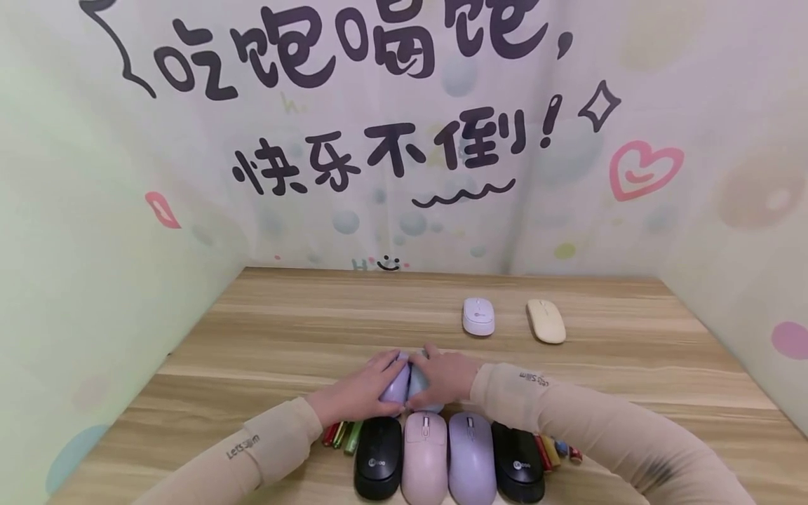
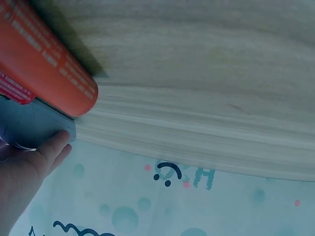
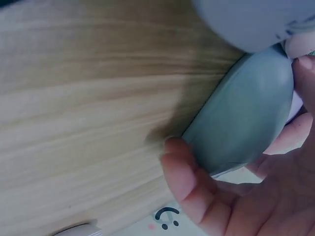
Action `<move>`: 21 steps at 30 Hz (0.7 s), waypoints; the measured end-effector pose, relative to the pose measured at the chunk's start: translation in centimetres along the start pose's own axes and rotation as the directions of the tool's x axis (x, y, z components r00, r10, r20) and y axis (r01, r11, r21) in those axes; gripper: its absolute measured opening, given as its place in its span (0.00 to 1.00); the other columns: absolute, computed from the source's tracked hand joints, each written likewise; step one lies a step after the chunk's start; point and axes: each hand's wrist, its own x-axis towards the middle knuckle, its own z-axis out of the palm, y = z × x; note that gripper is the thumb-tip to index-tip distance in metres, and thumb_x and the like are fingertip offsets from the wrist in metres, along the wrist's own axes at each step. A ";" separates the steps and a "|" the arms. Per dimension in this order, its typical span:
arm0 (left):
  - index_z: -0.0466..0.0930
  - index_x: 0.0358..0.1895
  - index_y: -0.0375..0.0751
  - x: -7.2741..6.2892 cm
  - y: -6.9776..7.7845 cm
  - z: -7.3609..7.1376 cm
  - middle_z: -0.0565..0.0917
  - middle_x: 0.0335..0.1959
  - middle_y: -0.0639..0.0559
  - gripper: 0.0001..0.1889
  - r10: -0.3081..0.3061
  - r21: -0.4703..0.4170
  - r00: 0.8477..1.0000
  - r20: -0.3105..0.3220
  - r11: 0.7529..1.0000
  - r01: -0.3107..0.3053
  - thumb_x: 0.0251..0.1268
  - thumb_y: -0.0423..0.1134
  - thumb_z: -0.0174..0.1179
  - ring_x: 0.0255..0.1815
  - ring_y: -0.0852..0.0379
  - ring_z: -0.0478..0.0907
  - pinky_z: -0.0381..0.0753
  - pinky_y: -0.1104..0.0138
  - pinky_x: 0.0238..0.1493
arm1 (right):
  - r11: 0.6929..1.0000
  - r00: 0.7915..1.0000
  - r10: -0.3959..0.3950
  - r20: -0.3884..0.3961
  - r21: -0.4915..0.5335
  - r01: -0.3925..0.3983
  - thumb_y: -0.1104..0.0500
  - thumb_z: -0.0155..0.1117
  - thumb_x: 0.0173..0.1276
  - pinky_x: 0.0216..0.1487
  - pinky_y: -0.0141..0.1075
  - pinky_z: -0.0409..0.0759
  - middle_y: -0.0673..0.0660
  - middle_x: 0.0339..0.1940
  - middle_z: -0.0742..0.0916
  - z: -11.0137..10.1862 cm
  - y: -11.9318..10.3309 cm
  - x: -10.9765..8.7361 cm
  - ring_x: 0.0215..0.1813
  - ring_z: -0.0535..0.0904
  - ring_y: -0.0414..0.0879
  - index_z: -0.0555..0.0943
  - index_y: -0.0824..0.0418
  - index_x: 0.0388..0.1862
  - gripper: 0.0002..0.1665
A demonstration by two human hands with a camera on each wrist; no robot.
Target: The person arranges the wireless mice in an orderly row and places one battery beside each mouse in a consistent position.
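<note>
Side by side in the head view lie a lavender computer mouse (image 1: 396, 387) and a pale blue computer mouse (image 1: 418, 384). My left hand (image 1: 356, 393) grips the lavender mouse, with its fingers over the far end and the thumb at the near end. The pale blue mouse is held by my right hand (image 1: 445, 375). In the right wrist view, the fingers (image 3: 179, 172) bend round the far end of this mouse (image 3: 241, 113). The left wrist view shows left fingertips (image 2: 61, 140) against a mouse's edge (image 2: 44, 123).
Just in front stand a black mouse (image 1: 379, 459), a pink mouse (image 1: 425, 459), a purple mouse (image 1: 472, 459) and another black mouse (image 1: 520, 463). Small coloured cylinders (image 1: 344, 436) lie on both sides of them. A white mouse (image 1: 478, 317) and a cream mouse (image 1: 546, 322) sit farther back.
</note>
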 end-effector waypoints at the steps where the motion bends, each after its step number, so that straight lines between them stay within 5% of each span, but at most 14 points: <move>1: 0.55 0.68 0.31 0.0 0.0 0.0 0.54 0.69 0.35 0.38 0.000 0.003 1.000 0.001 1.000 0.000 0.60 0.49 0.58 0.69 0.40 0.52 0.62 0.52 0.62 | 1.000 1.000 0.008 -0.006 0.012 -0.008 0.32 0.62 0.51 0.41 0.43 0.76 0.65 0.62 0.70 -0.1 -0.1 0.0 0.42 0.79 0.55 0.66 0.52 0.65 0.45; 10: 0.57 0.67 0.31 0.0 0.3 -0.1 0.56 0.69 0.35 0.38 -0.008 0.011 1.000 -0.002 1.000 0.008 0.59 0.49 0.59 0.69 0.40 0.53 0.64 0.53 0.61 | 0.991 0.996 0.076 -0.041 0.114 -0.071 0.38 0.64 0.53 0.33 0.41 0.76 0.65 0.50 0.73 -0.1 -0.4 0.0 0.30 0.75 0.50 0.69 0.56 0.62 0.40; 21: 0.57 0.67 0.31 -0.1 0.2 -0.1 0.56 0.68 0.34 0.38 -0.001 0.015 1.000 -0.011 1.000 0.001 0.58 0.50 0.59 0.69 0.39 0.54 0.63 0.52 0.62 | 0.938 0.990 0.118 0.076 0.320 -0.137 0.45 0.71 0.47 0.42 0.44 0.75 0.70 0.59 0.66 -0.7 -0.5 0.6 0.43 0.74 0.54 0.62 0.62 0.67 0.51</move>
